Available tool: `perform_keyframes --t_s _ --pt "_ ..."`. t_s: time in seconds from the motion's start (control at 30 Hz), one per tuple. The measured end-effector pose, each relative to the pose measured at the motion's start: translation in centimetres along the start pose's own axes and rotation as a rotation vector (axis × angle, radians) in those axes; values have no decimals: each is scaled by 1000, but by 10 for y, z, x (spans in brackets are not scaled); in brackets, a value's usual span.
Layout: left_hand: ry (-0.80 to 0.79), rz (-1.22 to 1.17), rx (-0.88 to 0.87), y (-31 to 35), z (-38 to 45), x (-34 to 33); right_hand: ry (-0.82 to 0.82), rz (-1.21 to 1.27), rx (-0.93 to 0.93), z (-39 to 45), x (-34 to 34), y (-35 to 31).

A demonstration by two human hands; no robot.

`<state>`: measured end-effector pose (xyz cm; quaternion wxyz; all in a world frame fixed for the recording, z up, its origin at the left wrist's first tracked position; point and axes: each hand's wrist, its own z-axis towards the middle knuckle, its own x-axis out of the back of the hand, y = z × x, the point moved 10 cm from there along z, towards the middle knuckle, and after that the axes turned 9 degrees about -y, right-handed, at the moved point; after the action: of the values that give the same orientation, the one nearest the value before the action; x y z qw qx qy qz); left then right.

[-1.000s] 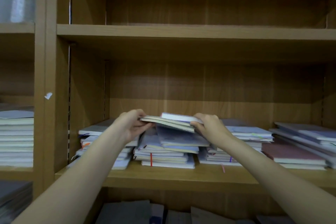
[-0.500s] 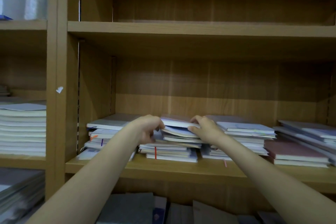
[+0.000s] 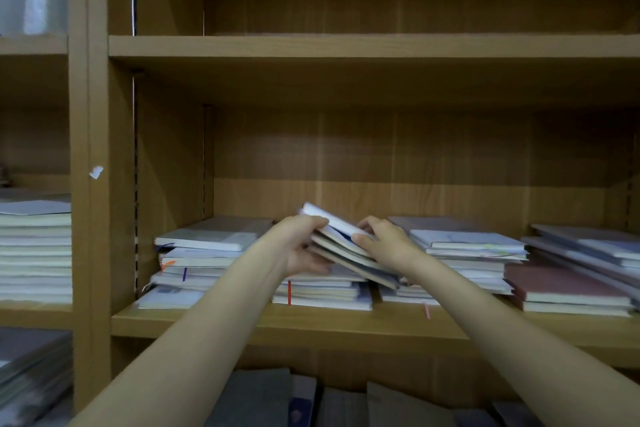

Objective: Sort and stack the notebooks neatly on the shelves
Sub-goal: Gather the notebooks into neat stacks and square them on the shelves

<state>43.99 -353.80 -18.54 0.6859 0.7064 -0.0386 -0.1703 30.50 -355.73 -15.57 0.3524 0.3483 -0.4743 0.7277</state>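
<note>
Held bundle: small tilted bundle of thin soft-cover notebooks with pale covers [image 3: 346, 246], at centre of view, raised at the 10 o'clock end, sloping down toward 4 o'clock onto the piles beneath.
Left hand [image 3: 304, 250]: grips the raised end, fingers curled over the top edge, thumb seemingly underneath.
Right hand [image 3: 388, 243]: pinches the bundle's near long edge, fingers [image 3: 363, 237] curled onto the top cover.
Support: light-brown wood-grain middle shelf [image 3: 346, 322], carrying the low stack under the bundle [image 3: 322, 295], the left stack with grey top cover [image 3: 207, 253] at 9 o'clock and the right stack with pale blue covers [image 3: 467, 253] at 3 o'clock.
Far right: maroon hard-looking book [image 3: 564, 284] under slanted grey notebooks.
Materials: smooth, probably slippery covers; floppy spines; matte laminate shelf.
Risk: likely fanning or sliding of loose notebooks out of the slanted bundle, caused by the tilt and slick covers.
Risk: possible dragging of the uneven pile below out of line by the lower edge.
</note>
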Motion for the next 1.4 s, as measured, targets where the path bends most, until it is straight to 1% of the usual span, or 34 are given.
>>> perform_keyframes --t_s 0.03,0.1,0.2,0.3,0.4,0.5,0.57,0.67,0.77,0.8,0.83,0.87,0.9,0.97,1.0,1.03,1.07,1.13,1.2,1.27,1.37,1.4 --pt "10 -23 -42 2 2 -7 11 5 -1 0 1 1" --pt "88 -60 -124 4 8 -11 24 -3 3 -2 3 3" --pt "203 -146 -199 4 8 0 43 33 48 -4 7 1" --pt "220 -229 -216 13 -4 21 96 146 78 -2 18 -6" --pt "240 -260 -229 34 -35 54 96 201 115 1 19 -19" --pt "279 -235 -268 62 -85 92 111 155 108 -2 3 -27" --pt "298 -190 -323 81 -116 108 82 79 95 -5 -17 -32" --pt "313 -151 -433 105 -151 115 33 -18 85 -10 -35 -40" --pt "299 -181 -504 116 -162 115 19 -71 40 -14 -29 -40" --pt "289 -201 -518 118 -163 113 40 -26 28 -18 -20 -41" --pt "274 -233 -527 118 -161 110 69 69 19 -22 -10 -42" --pt "256 -264 -533 118 -159 106 80 245 16 -29 0 -42" --pt "241 -288 -539 118 -155 101 40 499 12 -35 4 -44" --pt "223 -306 -557 116 -147 86 -176 1088 46 -53 1 -61" --pt "216 -299 -565 115 -143 76 -265 1306 65 -63 2 -72" --pt "202 -281 -571 113 -137 65 -314 1449 83 -71 7 -79" --pt "186 -250 -567 111 -130 52 -315 1529 95 -77 14 -80" --pt "158 -200 -548 102 -113 28 -241 1552 101 -85 31 -72" --pt "109 -177 -510 90 -91 4 -164 1478 93 -89 45 -56" --pt "29 -143 -465 76 -66 -27 -68 1404 18 -86 55 -23" --pt "-77 -78 -404 55 -34 -74 140 1352 -117 -87 73 31" --pt "-112 -67 -391 50 -26 -88 180 1342 -141 -89 80 45"
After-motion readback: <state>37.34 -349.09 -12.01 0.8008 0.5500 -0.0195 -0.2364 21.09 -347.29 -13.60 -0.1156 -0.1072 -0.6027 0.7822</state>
